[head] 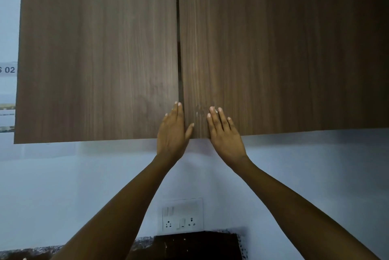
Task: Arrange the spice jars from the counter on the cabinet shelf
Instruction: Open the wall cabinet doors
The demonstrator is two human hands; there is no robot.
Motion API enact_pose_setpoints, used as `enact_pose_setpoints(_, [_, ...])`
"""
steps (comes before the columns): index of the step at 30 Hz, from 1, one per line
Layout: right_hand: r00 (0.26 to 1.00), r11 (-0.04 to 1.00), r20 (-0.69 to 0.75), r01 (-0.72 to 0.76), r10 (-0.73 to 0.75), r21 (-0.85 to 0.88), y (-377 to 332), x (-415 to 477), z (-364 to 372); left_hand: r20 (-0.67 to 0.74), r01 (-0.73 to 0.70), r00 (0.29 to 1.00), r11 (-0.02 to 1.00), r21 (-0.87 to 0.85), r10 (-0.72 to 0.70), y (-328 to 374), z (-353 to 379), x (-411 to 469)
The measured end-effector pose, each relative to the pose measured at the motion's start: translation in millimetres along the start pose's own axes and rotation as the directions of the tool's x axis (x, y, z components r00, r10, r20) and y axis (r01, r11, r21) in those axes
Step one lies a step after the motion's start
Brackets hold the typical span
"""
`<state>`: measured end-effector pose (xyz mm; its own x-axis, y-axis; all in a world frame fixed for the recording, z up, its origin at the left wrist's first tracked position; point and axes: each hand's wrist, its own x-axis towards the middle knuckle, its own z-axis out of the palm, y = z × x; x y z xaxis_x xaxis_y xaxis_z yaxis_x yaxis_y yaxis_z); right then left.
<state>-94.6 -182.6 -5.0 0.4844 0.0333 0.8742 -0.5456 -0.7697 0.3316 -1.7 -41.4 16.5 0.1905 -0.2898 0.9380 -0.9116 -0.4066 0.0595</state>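
Head view: left hand [171, 131] and right hand [224, 133], fingers spread and gripping nothing, rest flat on the cabinet doors [94, 55] at 12 o'clock. Spice jars not visible. Risk: handleless edges slip.

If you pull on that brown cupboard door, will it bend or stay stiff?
Probably stiff: the right door looks like a flat wooden board. It should swing rather than lift, though no hinges show. With no handle visible, the right hand and left hand likely pull its bottom edge.

Left door [96, 53] beside right door [284, 49], socket plate [182, 215] below.
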Motion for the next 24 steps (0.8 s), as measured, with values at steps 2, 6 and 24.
enact_pose_setpoints(2, [1.0,1.0,0.013,0.01,-0.01,0.007,3,-5,-9,-0.049,0.026,0.998,0.998,-0.051,-0.029,6,-6,-2])
enact_pose_setpoints(6, [1.0,1.0,0.018,-0.001,0.001,0.01,6,-20,-32,-0.105,-0.009,0.994,0.989,-0.147,-0.006,25,-18,-12])
enact_pose_setpoints(24, [0.967,0.955,0.007,-0.254,0.256,0.154,7,-71,-114,0.043,0.145,0.989,0.859,-0.49,-0.142,117,-89,-40])
